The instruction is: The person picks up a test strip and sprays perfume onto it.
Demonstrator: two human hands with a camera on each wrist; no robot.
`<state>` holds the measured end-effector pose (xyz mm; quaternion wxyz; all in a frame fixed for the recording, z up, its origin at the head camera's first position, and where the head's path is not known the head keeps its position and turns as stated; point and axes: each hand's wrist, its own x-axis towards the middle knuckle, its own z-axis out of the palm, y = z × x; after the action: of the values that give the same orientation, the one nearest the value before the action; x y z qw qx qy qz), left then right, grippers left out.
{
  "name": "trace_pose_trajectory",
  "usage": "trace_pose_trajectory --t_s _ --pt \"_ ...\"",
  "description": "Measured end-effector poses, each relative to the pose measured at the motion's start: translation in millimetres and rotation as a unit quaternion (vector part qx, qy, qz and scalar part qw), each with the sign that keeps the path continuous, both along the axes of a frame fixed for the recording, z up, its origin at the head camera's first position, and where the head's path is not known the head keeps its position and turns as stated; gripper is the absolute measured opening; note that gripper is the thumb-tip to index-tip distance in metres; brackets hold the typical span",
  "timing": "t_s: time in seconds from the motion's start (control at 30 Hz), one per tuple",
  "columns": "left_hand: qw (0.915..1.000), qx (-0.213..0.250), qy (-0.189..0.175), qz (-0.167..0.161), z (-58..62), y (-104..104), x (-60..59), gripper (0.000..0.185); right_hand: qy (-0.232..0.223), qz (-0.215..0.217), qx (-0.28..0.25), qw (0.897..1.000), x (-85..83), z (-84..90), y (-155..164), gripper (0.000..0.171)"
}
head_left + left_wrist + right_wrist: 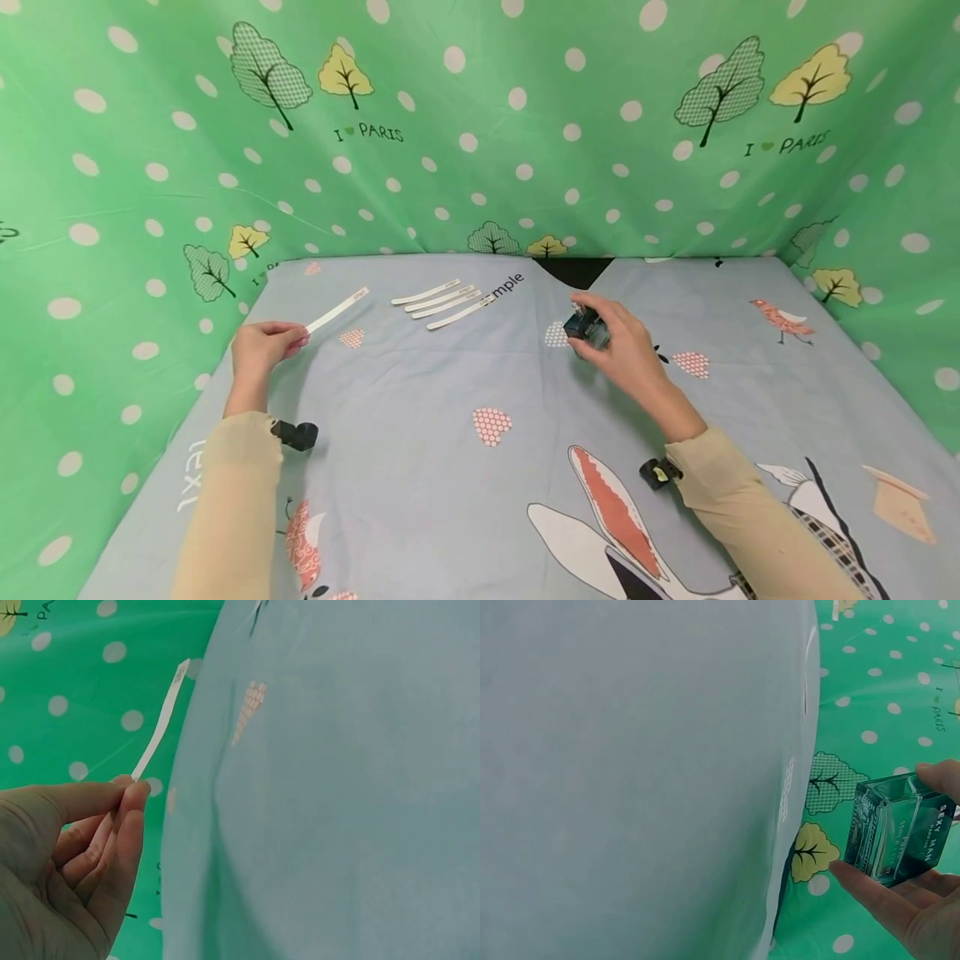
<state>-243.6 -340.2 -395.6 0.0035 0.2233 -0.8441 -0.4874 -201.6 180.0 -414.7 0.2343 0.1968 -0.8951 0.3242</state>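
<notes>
At the left of the head view, my left hand pinches one end of a white paper test strip between thumb and fingertips. The strip points up and away from the hand in the left wrist view, slightly bent, with small print at its far end. On the other side, my right hand grips a dark teal glass perfume bottle above the cloth, thumb and fingers on opposite sides. White lettering shows on the bottle in the right wrist view, and its base faces that camera.
Several more white strips lie side by side, slanted, near the back of the grey-blue printed tablecloth. A green dotted curtain with printed trees encloses the back and sides. Each wrist wears a small black camera.
</notes>
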Motion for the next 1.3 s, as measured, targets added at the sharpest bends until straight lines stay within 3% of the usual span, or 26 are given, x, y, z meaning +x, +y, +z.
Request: trace_pose_trajectory --t_s 0.4,0.93,1.3 --pt "0.9992 0.011 -0.037 0.005 -15.9 -12 -0.5 0.041 -0.003 0.003 0.007 1.000 -0.6 -2.2 0 0.063" --pt "0.9992 0.029 -0.026 -0.007 -21.3 -21 -0.8 0.041 -0.012 0.004 0.011 1.000 -1.7 -1.4 -2 0.063" --pt "0.9996 0.007 -0.026 0.003 -26.1 -24 1.7 0.046 -0.018 0.001 0.011 1.000 -2.0 -1.3 -3 0.062"
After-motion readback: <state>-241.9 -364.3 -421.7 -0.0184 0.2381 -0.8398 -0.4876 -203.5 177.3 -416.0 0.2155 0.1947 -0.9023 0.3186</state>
